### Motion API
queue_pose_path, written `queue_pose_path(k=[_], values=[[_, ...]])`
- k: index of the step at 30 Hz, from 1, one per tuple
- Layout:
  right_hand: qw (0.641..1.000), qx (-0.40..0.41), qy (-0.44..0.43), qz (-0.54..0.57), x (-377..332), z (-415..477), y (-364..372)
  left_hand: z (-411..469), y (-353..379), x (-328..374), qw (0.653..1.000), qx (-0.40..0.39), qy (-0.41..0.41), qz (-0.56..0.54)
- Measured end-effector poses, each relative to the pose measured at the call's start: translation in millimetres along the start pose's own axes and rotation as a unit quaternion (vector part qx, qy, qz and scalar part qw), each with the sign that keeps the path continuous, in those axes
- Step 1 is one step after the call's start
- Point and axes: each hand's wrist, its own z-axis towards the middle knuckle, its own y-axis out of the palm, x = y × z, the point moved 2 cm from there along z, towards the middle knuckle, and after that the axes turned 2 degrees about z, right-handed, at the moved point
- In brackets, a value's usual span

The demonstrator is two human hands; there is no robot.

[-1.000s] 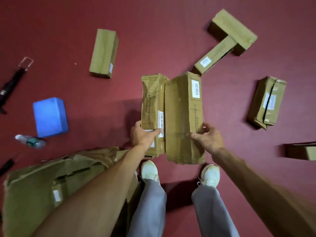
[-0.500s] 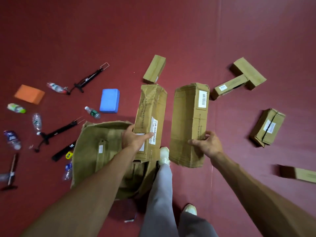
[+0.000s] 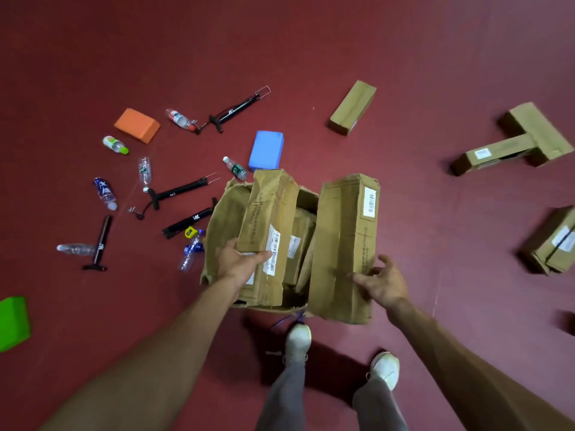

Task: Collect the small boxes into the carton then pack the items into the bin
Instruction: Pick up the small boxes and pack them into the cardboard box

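A worn open carton [image 3: 221, 225] stands on the red floor just in front of my feet, with small boxes lying inside it. My left hand [image 3: 238, 264] grips the near end of a long brown box [image 3: 270, 213] held over the carton's mouth. My right hand [image 3: 381, 283] holds the near right edge of a second long box [image 3: 343, 244], which hangs over the carton's right side. More small boxes lie on the floor: one [image 3: 353, 107] far ahead, a T-shaped pair [image 3: 513, 141] at far right, and another [image 3: 552, 241] at the right edge.
Left of the carton lie several plastic bottles [image 3: 105, 189], black hand pumps [image 3: 183, 189], an orange block [image 3: 137, 125], a blue block [image 3: 266, 150] and a green block [image 3: 12, 321]. My white shoes [image 3: 298, 340] stand behind the carton.
I have turned left and carried both long boxes from open floor to above the carton. The view now centres on the carton, and the two boxes have spread apart.
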Motion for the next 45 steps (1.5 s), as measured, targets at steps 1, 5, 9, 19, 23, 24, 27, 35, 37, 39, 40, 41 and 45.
queue_pose_path(k=[1,5,9,19,23,24,27,35,37,39,40,41,45], values=[[1.000,-0.002,0.007,-0.003,0,4,16,12,-8,-8,1.000,0.000,-0.001,0.003],[1.000,-0.004,0.008,0.004,-12,18,73,57,-31,-26,0.999,-0.006,0.011,0.030],[0.999,-0.024,0.016,0.040,-20,22,111,75,-47,-24,0.996,-0.036,0.042,0.074],[0.995,-0.053,0.053,0.059,-9,-3,70,35,-28,14,0.987,-0.108,0.055,0.103],[0.993,-0.037,0.039,0.103,-6,-24,-1,-19,24,57,0.976,-0.157,0.100,0.115],[0.992,-0.029,0.034,0.115,-2,-30,-23,-38,41,69,0.973,-0.168,0.111,0.112],[0.987,0.000,0.017,0.157,13,-54,-100,-98,96,106,0.959,-0.206,0.153,0.122],[0.964,0.131,-0.018,0.231,79,-115,-322,-272,260,199,0.894,-0.283,0.286,0.195],[0.955,0.160,-0.016,0.248,93,-120,-367,-302,298,217,0.875,-0.293,0.320,0.216],[0.949,0.182,-0.013,0.258,104,-120,-404,-323,333,234,0.859,-0.311,0.335,0.231],[0.945,0.192,-0.013,0.266,108,-116,-421,-329,351,241,0.853,-0.323,0.337,0.234],[0.941,0.202,-0.011,0.272,112,-111,-436,-333,369,248,0.849,-0.335,0.335,0.235],[0.933,0.232,0.020,0.276,126,-80,-492,-328,445,278,0.835,-0.377,0.311,0.252]])
